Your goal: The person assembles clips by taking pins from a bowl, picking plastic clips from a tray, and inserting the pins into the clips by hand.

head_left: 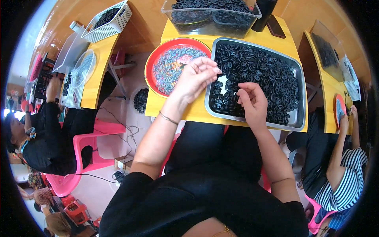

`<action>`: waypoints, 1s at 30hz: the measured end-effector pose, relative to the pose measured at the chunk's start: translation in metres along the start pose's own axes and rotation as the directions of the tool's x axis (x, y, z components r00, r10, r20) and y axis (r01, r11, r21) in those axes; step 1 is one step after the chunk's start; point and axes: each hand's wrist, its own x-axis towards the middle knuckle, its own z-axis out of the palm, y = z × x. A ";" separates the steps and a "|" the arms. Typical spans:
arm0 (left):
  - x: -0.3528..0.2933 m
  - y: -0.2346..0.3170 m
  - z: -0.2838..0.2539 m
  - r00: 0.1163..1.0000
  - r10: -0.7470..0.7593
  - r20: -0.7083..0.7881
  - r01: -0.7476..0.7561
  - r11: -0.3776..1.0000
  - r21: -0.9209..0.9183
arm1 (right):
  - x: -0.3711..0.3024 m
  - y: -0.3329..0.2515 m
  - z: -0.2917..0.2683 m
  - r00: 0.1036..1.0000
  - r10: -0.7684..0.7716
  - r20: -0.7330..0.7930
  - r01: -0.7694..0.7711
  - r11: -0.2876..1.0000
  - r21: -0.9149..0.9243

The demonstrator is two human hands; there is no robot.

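Observation:
My left hand [197,78] hovers over the left rim of a metal tray [303,93], its thumb and fingertips pinched together. Whatever sits in that pinch is too small to make out. Over the tray's near part is my right hand [253,103], fingers curled in toward the thumb; I cannot tell what they hold. Many small black plastic pieces with holes [262,67] fill the tray, and its bare bottom shows in a patch between my hands. To the left, partly under my left wrist, a round red dish [149,65] holds a heap of small thin silvery pins [167,67].
A clear plastic bin [213,28] of black pieces stands at the yellow table's [189,115] back. Beside it are a black cylinder [263,14] and a phone [275,27]. A bowl of black pieces [141,100] sits lower left. People work at tables on both sides.

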 end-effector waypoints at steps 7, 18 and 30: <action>-0.021 -0.022 -0.010 1.000 0.027 -0.007 -0.028 0.984 -0.178 | 0.020 -0.015 -0.005 0.979 -0.103 0.179 0.170 0.891 -0.421; -0.027 -0.023 -0.011 0.998 0.064 -0.029 -0.066 0.995 -0.080 | 0.064 -0.008 0.001 0.770 0.015 0.638 0.561 0.460 -0.688; -0.031 -0.025 0.005 1.000 -0.029 0.009 0.030 0.998 -0.064 | 0.088 0.003 0.007 0.724 0.108 0.682 0.589 0.417 -0.692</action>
